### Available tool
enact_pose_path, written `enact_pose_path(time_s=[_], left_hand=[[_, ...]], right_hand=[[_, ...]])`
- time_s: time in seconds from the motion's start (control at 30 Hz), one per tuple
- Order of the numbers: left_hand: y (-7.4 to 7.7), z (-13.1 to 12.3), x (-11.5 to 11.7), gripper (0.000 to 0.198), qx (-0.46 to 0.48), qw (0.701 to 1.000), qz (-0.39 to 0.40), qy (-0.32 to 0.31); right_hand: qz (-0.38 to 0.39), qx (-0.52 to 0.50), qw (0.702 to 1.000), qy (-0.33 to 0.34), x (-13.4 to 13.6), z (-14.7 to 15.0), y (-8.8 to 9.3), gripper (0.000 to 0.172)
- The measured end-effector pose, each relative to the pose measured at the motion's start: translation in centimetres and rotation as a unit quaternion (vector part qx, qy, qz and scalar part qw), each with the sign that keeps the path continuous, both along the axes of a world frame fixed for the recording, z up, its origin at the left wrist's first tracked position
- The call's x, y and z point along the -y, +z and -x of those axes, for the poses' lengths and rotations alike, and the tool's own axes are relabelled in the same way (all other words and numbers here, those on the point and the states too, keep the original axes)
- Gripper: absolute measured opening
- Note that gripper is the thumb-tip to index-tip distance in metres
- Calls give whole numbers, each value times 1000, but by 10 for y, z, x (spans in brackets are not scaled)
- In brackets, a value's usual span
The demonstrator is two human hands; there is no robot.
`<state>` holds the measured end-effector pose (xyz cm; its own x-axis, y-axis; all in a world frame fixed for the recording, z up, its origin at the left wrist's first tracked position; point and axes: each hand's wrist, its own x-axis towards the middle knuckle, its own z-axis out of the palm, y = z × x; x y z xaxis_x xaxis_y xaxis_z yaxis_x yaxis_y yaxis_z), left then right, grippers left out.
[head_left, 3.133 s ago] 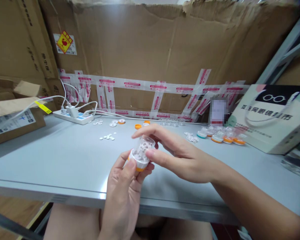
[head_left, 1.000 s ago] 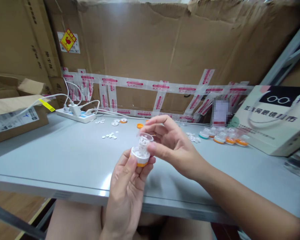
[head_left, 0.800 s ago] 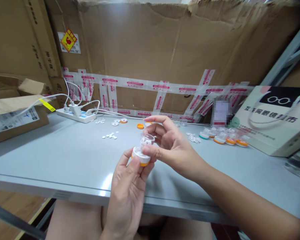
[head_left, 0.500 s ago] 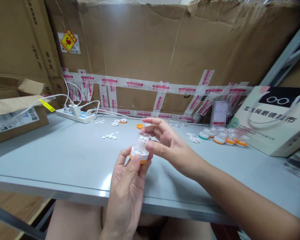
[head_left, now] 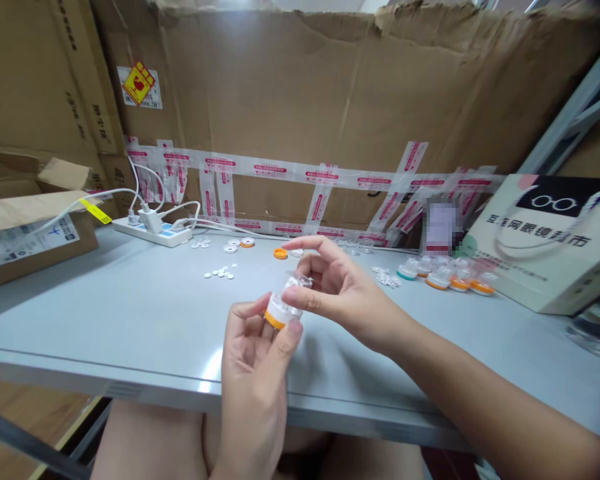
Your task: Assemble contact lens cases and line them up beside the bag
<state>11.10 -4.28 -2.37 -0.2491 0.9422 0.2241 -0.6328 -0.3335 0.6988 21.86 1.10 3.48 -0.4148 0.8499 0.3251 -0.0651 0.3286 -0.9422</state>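
My left hand [head_left: 256,363] is closed around the white-and-orange base of a small plastic case [head_left: 277,313], holding it above the table near its front edge. The case has a clear top [head_left: 296,280] and leans to the right. My right hand [head_left: 345,293] grips this clear part between thumb and curled fingers, with the index finger stretched out. The fingers partly hide the inside of the case. Behind the hands, an orange ring [head_left: 280,254] lies flat on the table beside a white disc [head_left: 297,253].
Several small white caps [head_left: 223,273] and white rings [head_left: 230,249] lie to the left. Small white pieces [head_left: 386,277] and several similar cases [head_left: 437,279] stand right, before a paper bag [head_left: 540,267]. A power strip [head_left: 155,231] sits back left; a large carton [head_left: 280,87] walls the back.
The case has tilted from nearly upright to leaning right. My left thumb has shifted to the right side of the base, and my right thumb now lies across the clear part.
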Motion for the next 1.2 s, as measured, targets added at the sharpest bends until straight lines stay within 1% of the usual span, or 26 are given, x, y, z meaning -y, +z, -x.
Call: enact_pose_path(time_s=[0.07, 0.13, 0.2, 0.27, 0.33, 0.4, 0.5, 0.6, 0.67, 0.77, 0.83, 0.9, 0.97, 1.03, 1.1, 1.17, 1.2], left_hand=[[-2, -2, 0, 24, -29, 998, -15, 51], [-3, -2, -1, 26, -31, 997, -13, 63], [-1, -1, -2, 26, -12, 999, 2, 40], [1, 1, -2, 22, 20, 1000, 14, 7], [4, 3, -1, 18, 49, 998, 15, -23], [6, 4, -1, 16, 66, 997, 17, -43], [6, 4, -1, 15, 76, 996, 13, -52], [4, 4, -2, 15, 63, 997, 10, -41], [2, 3, -2, 21, 43, 999, 9, -19], [-1, 3, -3, 29, 18, 1000, 22, 11], [-1, 2, -3, 30, 15, 999, 30, 27], [-1, 1, -3, 31, 19, 999, 29, 37], [0, 1, -4, 33, 24, 998, 34, 39], [0, 0, -5, 36, 29, 998, 45, 43], [0, 1, -6, 41, 38, 997, 52, 45], [1, 1, -7, 48, 52, 996, 61, 40], [2, 2, -7, 52, 60, 995, 69, 36]], right_hand=[[10, 17, 1000, -13, 0, 0, 0, 40], [21, 17, 1000, 9, 0, -1, 0, 33], [34, -9, 997, 63, -1, -3, 0, 29], [47, -39, 991, 117, -1, -6, 0, 31], [53, -53, 987, 142, -3, -8, 0, 32], [49, -53, 988, 135, -4, -8, 0, 29], [34, -49, 992, 110, -6, -7, -2, 22], [26, -47, 995, 82, -7, -3, -5, 20], [27, -59, 996, 53, -6, 0, -7, 20], [47, -80, 995, 18, -4, 4, -8, 29], [63, -83, 995, 6, -2, 7, -8, 35], [66, -71, 995, -7, -1, 9, -9, 37], [60, -53, 997, -21, 1, 10, -8, 35], [58, -33, 998, -22, 3, 10, -8, 36], [55, -8, 998, -2, 5, 10, -7, 43], [39, 19, 999, 18, 7, 9, -7, 47], [24, 31, 999, 19, 8, 9, -7, 47]])
